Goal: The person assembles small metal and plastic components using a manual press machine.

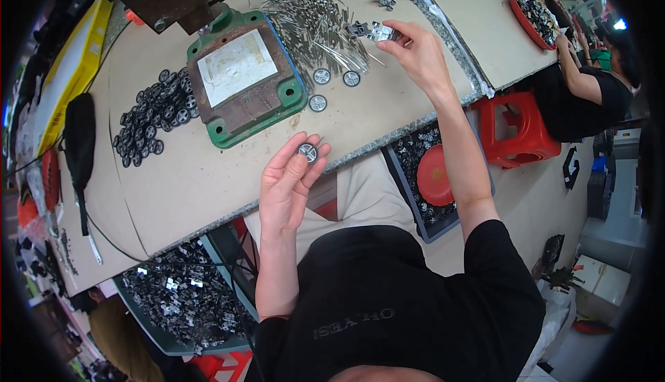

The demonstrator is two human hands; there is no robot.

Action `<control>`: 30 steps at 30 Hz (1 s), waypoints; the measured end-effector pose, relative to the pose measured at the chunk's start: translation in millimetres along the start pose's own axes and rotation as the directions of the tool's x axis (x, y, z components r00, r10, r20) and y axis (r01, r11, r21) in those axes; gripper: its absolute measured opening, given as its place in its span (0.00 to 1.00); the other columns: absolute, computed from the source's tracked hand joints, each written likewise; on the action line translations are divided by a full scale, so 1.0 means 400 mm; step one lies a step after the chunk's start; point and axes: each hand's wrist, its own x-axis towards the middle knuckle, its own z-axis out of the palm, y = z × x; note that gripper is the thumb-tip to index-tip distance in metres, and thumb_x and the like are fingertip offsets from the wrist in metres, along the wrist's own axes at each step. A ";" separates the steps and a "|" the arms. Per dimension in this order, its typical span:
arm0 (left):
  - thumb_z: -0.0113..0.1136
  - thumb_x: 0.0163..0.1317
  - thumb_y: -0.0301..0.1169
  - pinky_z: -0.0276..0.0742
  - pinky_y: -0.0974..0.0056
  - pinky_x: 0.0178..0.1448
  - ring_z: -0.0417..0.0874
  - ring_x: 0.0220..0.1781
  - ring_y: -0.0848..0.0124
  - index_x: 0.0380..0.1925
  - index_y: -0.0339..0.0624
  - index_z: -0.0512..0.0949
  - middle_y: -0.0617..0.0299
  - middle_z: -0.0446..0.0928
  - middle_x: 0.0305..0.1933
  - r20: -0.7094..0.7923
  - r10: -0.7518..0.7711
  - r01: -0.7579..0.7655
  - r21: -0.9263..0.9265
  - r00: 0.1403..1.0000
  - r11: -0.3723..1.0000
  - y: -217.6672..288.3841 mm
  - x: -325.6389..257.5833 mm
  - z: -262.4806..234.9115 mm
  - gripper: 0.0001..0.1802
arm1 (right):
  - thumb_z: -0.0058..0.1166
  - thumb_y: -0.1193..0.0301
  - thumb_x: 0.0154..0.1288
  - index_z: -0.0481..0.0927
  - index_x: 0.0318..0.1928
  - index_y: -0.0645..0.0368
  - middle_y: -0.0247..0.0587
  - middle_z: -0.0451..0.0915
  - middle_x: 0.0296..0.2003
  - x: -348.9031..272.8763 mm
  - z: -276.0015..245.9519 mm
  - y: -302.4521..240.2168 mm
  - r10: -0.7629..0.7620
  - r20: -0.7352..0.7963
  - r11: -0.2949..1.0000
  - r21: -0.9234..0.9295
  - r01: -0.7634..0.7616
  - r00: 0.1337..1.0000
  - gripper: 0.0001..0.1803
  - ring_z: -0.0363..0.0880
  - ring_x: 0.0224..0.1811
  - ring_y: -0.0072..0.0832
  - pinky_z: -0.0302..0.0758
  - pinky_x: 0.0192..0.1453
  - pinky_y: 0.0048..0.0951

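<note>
Near the table's front edge, my left hand [284, 191] is closed on a small black toy wheel [307, 152] with a silver spoked hub, pinched between thumb and fingers. My right hand [420, 55] reaches further out and grips a small black-and-silver part [382, 32] by its end. Another dark part [357, 30] lies right beside it, and I cannot tell whether the two touch. Thin metal rods [305, 18] are heaped just left of my right hand. Between my hands, several loose wheels lie on the table, one wheel [318, 103] closest to my left hand.
A green-based press [220, 132] stands left of the rods, with a pile of wheels [156, 115] beside it. Bins of small dark parts [187, 299] sit below the table edge. At the right are a red stool [516, 129] and another person [589, 84] beside a red tray [524, 22].
</note>
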 end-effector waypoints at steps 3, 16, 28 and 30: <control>0.50 0.62 0.23 0.77 0.63 0.55 0.75 0.54 0.56 0.54 0.32 0.67 0.48 0.72 0.53 -0.029 0.020 -0.019 0.032 0.999 0.999 -0.004 -0.002 0.014 0.19 | 0.59 0.73 0.55 0.76 0.48 0.67 0.33 0.74 0.25 -0.067 0.005 -0.038 0.105 0.187 0.902 0.395 -0.173 0.977 0.19 0.70 0.26 0.17 0.69 0.29 0.19; 0.53 0.60 0.21 0.77 0.64 0.53 0.78 0.50 0.59 0.51 0.31 0.69 0.50 0.74 0.49 -0.081 0.096 -0.085 0.128 0.992 0.988 -0.022 -0.015 0.027 0.18 | 0.32 0.54 0.71 0.74 0.45 0.70 0.38 0.77 0.28 -0.251 0.065 -0.137 0.042 0.581 0.412 0.731 -0.544 0.813 0.28 0.71 0.20 0.18 0.68 0.19 0.17; 0.56 0.58 0.21 0.77 0.65 0.52 0.78 0.49 0.61 0.50 0.30 0.70 0.51 0.75 0.48 -0.110 0.142 -0.119 0.188 0.984 0.975 -0.026 -0.021 0.025 0.19 | 0.31 0.55 0.72 0.73 0.46 0.70 0.38 0.77 0.29 -0.258 0.074 -0.143 0.021 0.591 0.373 0.744 -0.555 0.806 0.28 0.70 0.20 0.18 0.66 0.20 0.18; 0.55 0.58 0.21 0.77 0.64 0.53 0.78 0.49 0.60 0.50 0.30 0.70 0.50 0.75 0.48 -0.102 0.171 -0.144 0.227 0.980 0.963 -0.030 -0.022 0.024 0.18 | 0.31 0.55 0.72 0.73 0.46 0.70 0.38 0.77 0.29 -0.258 0.071 -0.143 0.018 0.599 0.372 0.739 -0.562 0.800 0.28 0.70 0.20 0.18 0.66 0.20 0.18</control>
